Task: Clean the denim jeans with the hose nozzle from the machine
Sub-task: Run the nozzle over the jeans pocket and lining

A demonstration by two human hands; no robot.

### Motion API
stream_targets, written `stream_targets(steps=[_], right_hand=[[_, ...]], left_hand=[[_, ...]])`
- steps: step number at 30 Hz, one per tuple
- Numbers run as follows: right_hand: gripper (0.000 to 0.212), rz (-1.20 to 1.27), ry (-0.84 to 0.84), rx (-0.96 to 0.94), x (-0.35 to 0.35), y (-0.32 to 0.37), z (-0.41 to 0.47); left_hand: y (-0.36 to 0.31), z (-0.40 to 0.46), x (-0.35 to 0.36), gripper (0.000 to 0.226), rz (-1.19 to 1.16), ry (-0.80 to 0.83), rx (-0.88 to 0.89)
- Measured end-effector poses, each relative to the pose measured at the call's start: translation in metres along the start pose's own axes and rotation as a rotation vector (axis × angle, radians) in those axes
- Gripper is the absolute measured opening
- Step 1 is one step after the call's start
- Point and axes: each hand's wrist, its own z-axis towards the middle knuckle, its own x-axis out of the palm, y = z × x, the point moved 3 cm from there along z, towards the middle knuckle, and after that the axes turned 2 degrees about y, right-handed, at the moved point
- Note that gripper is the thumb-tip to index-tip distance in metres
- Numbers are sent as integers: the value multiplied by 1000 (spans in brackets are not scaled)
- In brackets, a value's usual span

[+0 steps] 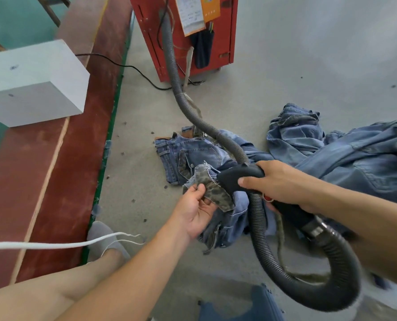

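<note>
- The nozzle (237, 179) mouth is hidden against the cloth, and the fingers of the right hand (283, 184) are hidden behind its black handle, around which that hand is wrapped.
- A second denim heap (345, 151) beyond the right hand is cut off at the frame edge.
- A frayed, leopard-patterned pocket flap (213, 188) of the denim jeans (193, 156) is pinched by the left hand (197, 212); the faded blue jeans are crumpled on the floor under both hands.
- The ribbed hose (181, 89) is looped below the right hand and led beyond both hands to the red machine (225, 42).

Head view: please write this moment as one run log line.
left hand: holds jeans flap | right hand: grips hose nozzle | nozzle tip: at flap | machine: behind
</note>
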Motion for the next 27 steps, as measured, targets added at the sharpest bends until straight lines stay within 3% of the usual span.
stream_targets(steps=[2, 6, 8, 13, 16, 20, 25, 27], right_hand=[[24, 14, 39, 16, -6, -6, -4], [23, -281, 189, -18, -7, -8, -17], [27, -357, 152, -40, 4, -5, -11], [30, -150, -34, -39, 10, 3, 2], [26, -111, 37, -3, -4, -3, -3], [31, -258, 137, 14, -3, -5, -7], [29, -125, -61, -51, 6, 4, 12], [26, -25, -67, -13, -3, 3, 12]], left_hand=[[-3, 0, -2, 22, 1, -24, 13], [-7, 4, -3, 21, -9, -51, 14], [-5, 5, -2, 22, -3, -47, 8], [-3, 4, 0, 23, 80, -50, -7], [-5, 3, 2, 22, 63, -45, 6], [-10, 4, 2, 23, 28, -52, 21], [3, 1, 3, 25, 141, -49, 2], [1, 0, 3, 25, 159, -36, 7]])
